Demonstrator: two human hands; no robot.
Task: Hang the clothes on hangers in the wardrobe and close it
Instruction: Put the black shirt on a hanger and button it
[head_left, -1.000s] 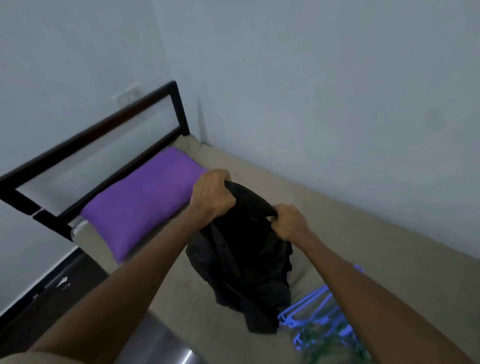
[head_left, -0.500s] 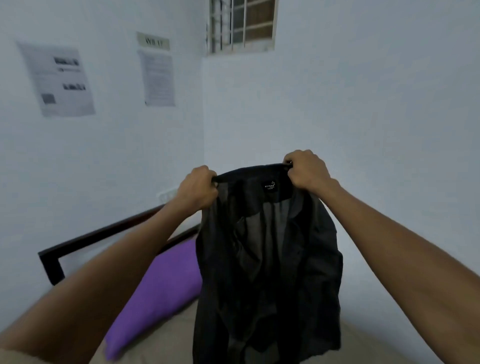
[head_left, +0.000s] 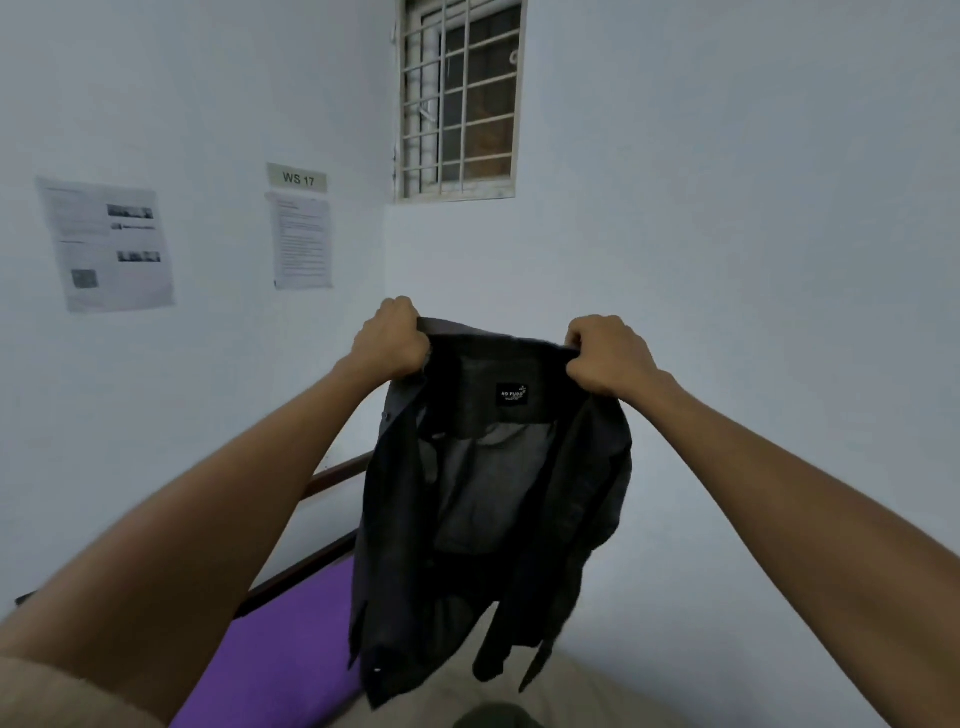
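A dark grey shirt (head_left: 493, 519) hangs open in the air in front of me, its inner neck label facing me. My left hand (head_left: 392, 338) grips the collar at its left end. My right hand (head_left: 605, 358) grips the collar at its right end. Both fists are curled tight round the fabric, held at about the same height. The shirt's hem dangles just above the bed. No hanger and no wardrobe are in view.
A purple pillow (head_left: 270, 654) lies on the beige mattress (head_left: 587, 696) below, against a dark bed headboard (head_left: 332, 475). Papers (head_left: 106, 244) and a "WS 17" sign (head_left: 297, 179) hang on the left wall. A barred window (head_left: 460, 98) sits high in the corner.
Both hands lifted the shirt off the bed and spread its collar apart. My view tilted upward, so the blue hangers on the mattress dropped out of sight.
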